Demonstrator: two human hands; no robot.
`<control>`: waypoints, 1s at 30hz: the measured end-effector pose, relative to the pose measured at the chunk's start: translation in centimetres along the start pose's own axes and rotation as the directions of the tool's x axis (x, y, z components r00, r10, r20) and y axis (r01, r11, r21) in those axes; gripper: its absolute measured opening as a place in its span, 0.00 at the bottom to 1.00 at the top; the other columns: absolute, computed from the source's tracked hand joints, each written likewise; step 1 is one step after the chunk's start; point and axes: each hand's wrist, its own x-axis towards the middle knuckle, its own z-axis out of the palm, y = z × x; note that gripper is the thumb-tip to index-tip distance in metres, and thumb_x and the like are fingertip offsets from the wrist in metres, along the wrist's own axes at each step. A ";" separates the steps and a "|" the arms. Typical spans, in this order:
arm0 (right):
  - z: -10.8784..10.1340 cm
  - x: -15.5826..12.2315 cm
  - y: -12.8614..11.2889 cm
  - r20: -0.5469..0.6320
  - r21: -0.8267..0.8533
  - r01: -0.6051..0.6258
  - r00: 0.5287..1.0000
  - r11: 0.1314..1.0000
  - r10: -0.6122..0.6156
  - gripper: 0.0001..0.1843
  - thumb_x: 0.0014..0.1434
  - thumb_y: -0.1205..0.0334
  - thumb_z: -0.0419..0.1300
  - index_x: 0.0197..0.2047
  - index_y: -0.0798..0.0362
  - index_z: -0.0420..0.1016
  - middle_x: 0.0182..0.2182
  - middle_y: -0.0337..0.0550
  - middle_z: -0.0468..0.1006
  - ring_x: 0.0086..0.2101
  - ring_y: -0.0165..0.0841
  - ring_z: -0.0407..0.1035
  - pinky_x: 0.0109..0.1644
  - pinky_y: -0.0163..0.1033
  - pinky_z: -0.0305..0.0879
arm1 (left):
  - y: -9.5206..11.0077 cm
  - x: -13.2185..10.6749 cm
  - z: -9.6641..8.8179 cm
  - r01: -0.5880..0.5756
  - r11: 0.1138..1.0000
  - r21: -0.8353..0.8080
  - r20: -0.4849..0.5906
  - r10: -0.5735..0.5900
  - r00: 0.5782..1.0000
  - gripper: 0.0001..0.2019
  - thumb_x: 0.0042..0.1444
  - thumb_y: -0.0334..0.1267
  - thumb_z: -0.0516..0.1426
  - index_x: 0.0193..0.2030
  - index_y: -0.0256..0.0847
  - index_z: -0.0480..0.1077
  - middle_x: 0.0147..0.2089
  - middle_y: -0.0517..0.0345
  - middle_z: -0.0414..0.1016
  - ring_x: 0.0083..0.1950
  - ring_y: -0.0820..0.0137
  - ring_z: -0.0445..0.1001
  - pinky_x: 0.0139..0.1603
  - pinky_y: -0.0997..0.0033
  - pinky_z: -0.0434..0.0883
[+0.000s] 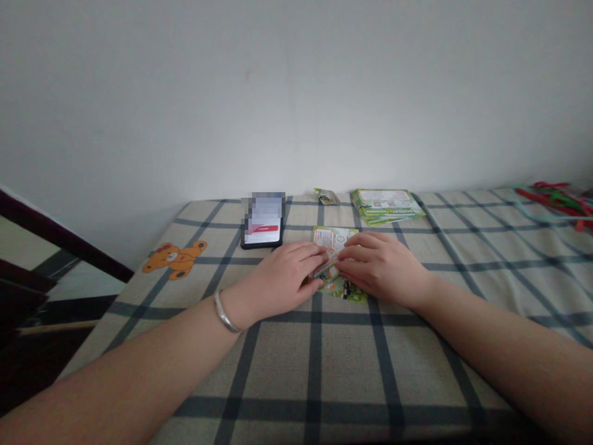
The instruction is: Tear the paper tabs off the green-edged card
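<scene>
Both of my hands meet over a green printed leaflet (338, 240) that lies on the checked cloth. My left hand (282, 275), with a silver bangle on its wrist, pinches the paper's folded middle with curled fingers. My right hand (380, 267) presses on the same paper from the right, its fingertips together at the fold. The leaflet's lower corner sticks out below the hands.
A phone (264, 224) with a lit screen lies just behind my left hand. A stack of green leaflets (386, 205) and a small folded piece (327, 196) sit near the wall. Red and green sticks (558, 199) lie at the far right. The cloth's (296, 364) left edge drops off.
</scene>
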 end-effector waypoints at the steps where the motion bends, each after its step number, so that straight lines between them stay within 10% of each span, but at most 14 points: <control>1: 0.0 0.0 0.0 0.001 0.004 0.008 1.000 1.000 -0.008 0.09 0.63 0.66 0.54 0.39 0.52 0.77 0.38 0.45 0.79 0.43 0.39 0.68 0.45 0.45 0.62 | 0.0 0.0 -0.1 0.007 1.000 -0.002 0.000 -0.007 1.000 0.18 0.61 0.37 0.55 0.57 0.37 0.67 0.59 0.47 0.68 0.60 0.62 0.66 0.62 0.56 0.65; 30: 0.1 -0.2 -0.4 0.030 0.258 -0.215 0.976 0.942 0.215 0.11 0.60 0.55 0.59 0.39 0.51 0.79 0.35 0.42 0.79 0.37 0.35 0.71 0.42 0.40 0.61 | -0.1 0.1 -0.5 0.037 0.999 -0.029 -0.006 -0.037 0.999 0.11 0.59 0.39 0.56 0.45 0.38 0.73 0.53 0.53 0.74 0.59 0.61 0.67 0.62 0.57 0.65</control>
